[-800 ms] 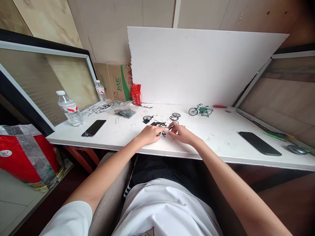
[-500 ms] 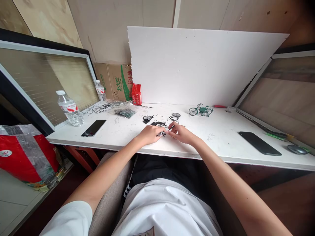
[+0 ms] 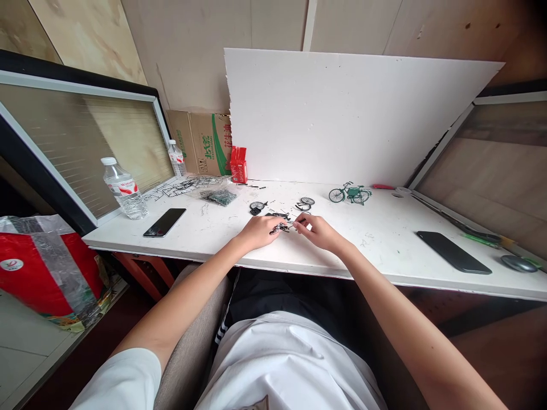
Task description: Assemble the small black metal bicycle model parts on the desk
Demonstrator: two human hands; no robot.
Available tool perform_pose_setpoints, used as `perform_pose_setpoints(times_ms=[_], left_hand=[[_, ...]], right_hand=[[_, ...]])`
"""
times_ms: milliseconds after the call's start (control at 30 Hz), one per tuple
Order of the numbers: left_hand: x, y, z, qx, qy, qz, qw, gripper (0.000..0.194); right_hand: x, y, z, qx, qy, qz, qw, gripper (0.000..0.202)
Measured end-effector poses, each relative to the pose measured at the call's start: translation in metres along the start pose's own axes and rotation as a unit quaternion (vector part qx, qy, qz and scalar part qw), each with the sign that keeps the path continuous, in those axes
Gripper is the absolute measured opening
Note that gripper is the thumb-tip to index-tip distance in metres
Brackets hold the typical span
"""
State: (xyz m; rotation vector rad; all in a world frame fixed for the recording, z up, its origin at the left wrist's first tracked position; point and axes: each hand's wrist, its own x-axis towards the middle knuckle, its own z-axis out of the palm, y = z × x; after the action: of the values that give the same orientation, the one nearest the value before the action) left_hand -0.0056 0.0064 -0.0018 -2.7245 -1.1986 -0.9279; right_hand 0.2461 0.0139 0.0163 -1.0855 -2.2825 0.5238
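My left hand (image 3: 258, 232) is closed on a small dark model bicycle part (image 3: 277, 229), held just above the table; the fingers hide much of it. From the right, my right hand (image 3: 319, 231) pinches what looks like a small screwdriver (image 3: 302, 221), its thin end pointing at that part. Black model pieces (image 3: 278, 216) lie right behind the hands. A small spoked wheel (image 3: 257, 205) sits beyond the left hand, and another wheel (image 3: 307, 200) beyond the right one. Farther right stands an assembled green model bicycle (image 3: 350, 195).
On the white table (image 3: 376, 245) are a phone (image 3: 164, 222) at left, a larger black phone (image 3: 453, 251) and a mouse (image 3: 518, 263) at right. A water bottle (image 3: 126, 191), bagged parts (image 3: 219, 197) and a red box (image 3: 239, 165) stand or lie at back left.
My right hand has shifted slightly to the right and turned the tool to lie flatter. The left hand stays around the part, which shows a little more; the view has moved slightly.
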Motion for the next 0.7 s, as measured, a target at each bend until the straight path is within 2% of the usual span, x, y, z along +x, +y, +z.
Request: perform_pose_setpoints(times_ms=[267, 533, 700], left_hand=[[0.0, -0.007, 0.003, -0.018, 0.034, -0.003, 0.999, 0.031], [0.0, -0.009, 0.004, -0.043, 0.043, -0.015, 0.998, 0.031], [0.0, -0.006, 0.002, -0.049, 0.05, -0.012, 0.997, 0.031]], right_hand=[[0.002, -0.005, -0.001, 0.037, 0.046, -0.018, 0.998, 0.035], [0.002, -0.011, -0.003, 0.05, 0.079, -0.01, 0.996, 0.038], [0.002, -0.012, -0.001, 0.056, 0.08, -0.013, 0.995, 0.042]])
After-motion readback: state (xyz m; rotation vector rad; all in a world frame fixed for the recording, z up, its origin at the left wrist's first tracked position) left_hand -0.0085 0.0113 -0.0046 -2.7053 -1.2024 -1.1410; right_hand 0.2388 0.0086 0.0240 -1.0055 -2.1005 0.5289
